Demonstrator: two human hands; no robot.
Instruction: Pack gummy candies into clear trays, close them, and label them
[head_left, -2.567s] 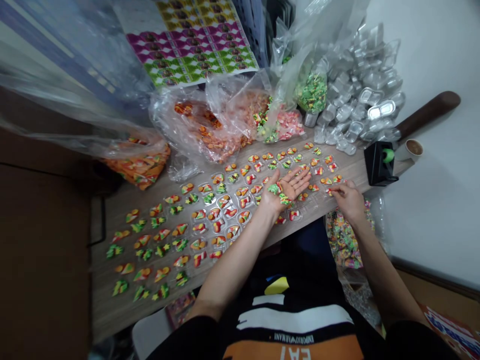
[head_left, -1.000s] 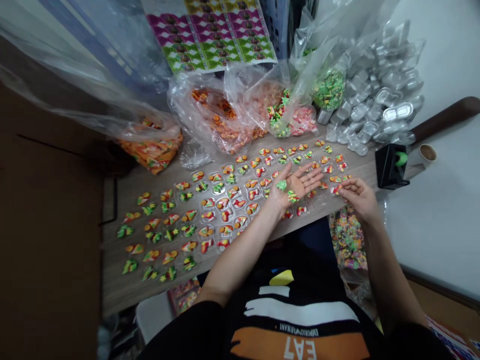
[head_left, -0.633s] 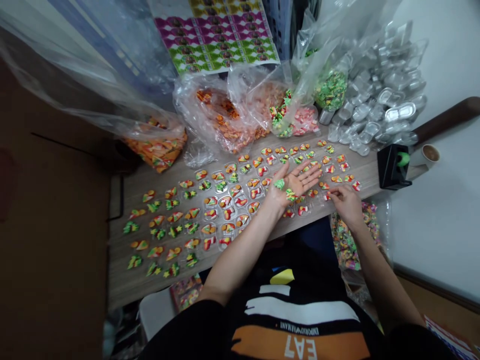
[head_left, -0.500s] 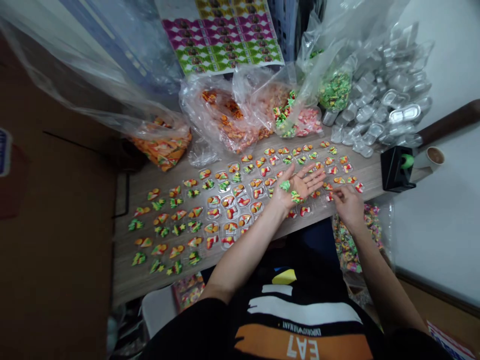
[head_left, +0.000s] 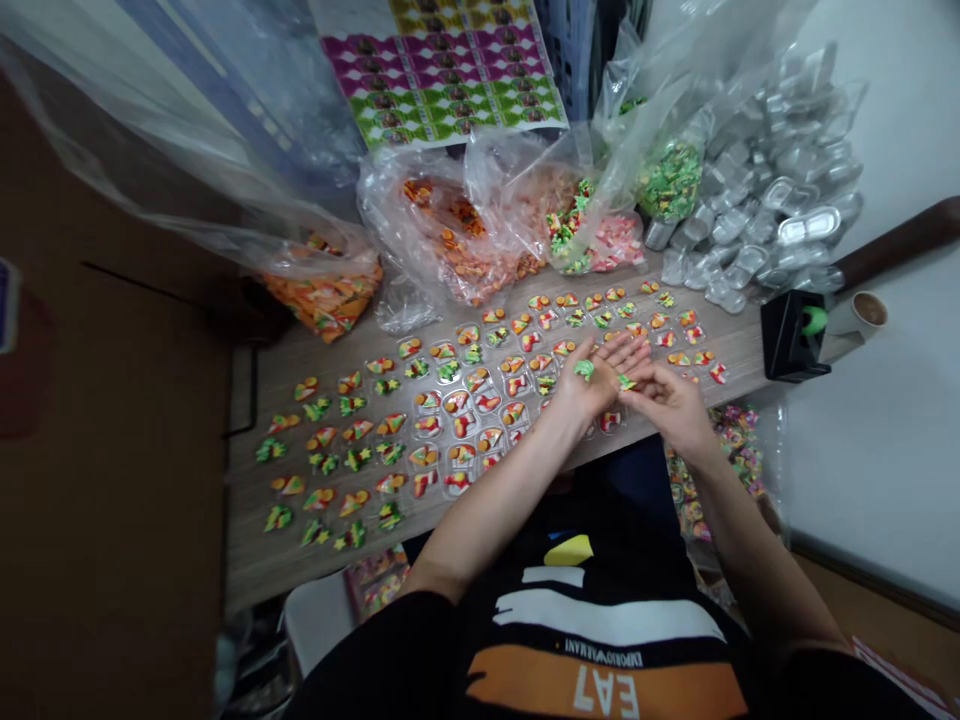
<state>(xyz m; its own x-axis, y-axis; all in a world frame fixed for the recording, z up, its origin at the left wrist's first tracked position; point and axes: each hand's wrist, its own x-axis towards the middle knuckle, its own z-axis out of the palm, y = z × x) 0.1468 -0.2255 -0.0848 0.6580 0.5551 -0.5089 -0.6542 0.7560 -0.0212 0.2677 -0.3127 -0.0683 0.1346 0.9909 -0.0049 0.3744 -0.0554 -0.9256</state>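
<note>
Above the table my left hand (head_left: 592, 385) is held palm up, fingers stretched out, with a small green piece (head_left: 583, 370) resting near the base of the thumb. Thumb and fingers of my right hand (head_left: 664, 400) pinch a small green-and-yellow piece (head_left: 625, 382) at the edge of the left palm. Whether it still touches the palm I cannot tell. Under and around the hands lie rows of clear plastic trays (head_left: 463, 425), many with two coloured pieces each: orange-and-red, red-and-white or green with yellow. The forearms and hands hide some trays.
Along the back stand plastic bags of orange pieces (head_left: 330, 285), pink pieces (head_left: 619, 240) and green pieces (head_left: 670, 180). Clear empty containers (head_left: 795, 190) pile up at the back right. A black tape dispenser (head_left: 791, 335) and a cup (head_left: 868, 312) stand at the right end.
My right hand has moved left from the trays at the right to my left palm and now pinches a green-and-yellow piece there. My left hand has shifted slightly.
</note>
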